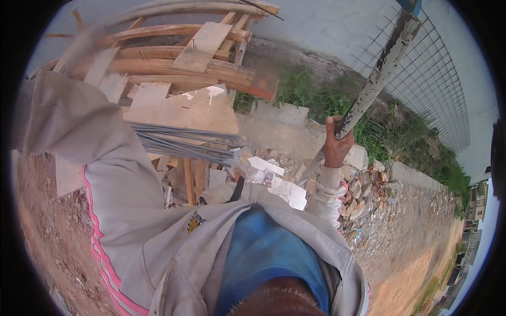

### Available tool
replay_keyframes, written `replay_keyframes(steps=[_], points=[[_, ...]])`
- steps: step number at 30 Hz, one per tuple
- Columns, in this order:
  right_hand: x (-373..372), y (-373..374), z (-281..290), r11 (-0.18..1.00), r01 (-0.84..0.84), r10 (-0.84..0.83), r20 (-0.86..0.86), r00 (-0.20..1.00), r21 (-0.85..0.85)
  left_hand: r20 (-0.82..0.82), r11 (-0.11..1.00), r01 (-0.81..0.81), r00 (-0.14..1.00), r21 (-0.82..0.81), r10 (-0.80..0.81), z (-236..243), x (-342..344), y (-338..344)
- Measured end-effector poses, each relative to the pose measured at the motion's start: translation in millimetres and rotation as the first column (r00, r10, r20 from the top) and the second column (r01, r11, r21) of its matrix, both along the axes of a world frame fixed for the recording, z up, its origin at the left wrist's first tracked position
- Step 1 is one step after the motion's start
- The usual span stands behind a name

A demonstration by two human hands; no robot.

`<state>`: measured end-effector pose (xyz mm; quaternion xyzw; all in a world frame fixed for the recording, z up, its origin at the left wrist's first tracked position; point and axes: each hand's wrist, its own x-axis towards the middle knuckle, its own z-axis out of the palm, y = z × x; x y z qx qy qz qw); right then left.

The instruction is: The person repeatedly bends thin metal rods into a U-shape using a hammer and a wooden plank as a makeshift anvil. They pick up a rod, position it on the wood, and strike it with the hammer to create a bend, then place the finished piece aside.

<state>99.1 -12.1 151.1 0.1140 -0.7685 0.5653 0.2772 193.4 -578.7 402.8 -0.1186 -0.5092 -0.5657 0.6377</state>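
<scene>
My right hand [337, 146] is wrapped round a metal pole [382, 71] with chipped, peeling whitish paint. The pole slants up to the right and shows blue at its top end. Below the hand its lower part runs down towards the rubble and is hard to make out. My left arm [100, 126], in a pale sleeve with pink piping, reaches out to the far left. The hand at its end does not show.
Wooden beams and boards [211, 50] are piled at the upper left, above a bundle of steel rods [184, 141]. Broken bricks and rubble [358, 195] cover the ground ahead. Wire mesh [421, 73] leans on the pale wall [321, 31], behind green plants [311, 95].
</scene>
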Motion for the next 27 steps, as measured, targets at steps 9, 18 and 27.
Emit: replay_keyframes(steps=[9, 18, 27], points=[[-92, 35, -17, 0.92, -0.391, 0.388, 0.19, 0.902, -0.023, -0.181, 0.857, 0.442, 0.896, 0.264, -0.406, -70, -63, 63], [-133, 136, -38, 0.907, -0.203, 0.109, 0.26, 0.959, 0.368, 0.016, 0.464, 0.17, 0.929, 0.869, -0.37, -226, -200, 148], [-189, 205, -47, 0.786, -0.236, 0.039, 0.336, 0.941, 0.571, 0.854, 0.868, -0.065, 0.231, 0.492, -0.466, -299, -206, 153]])
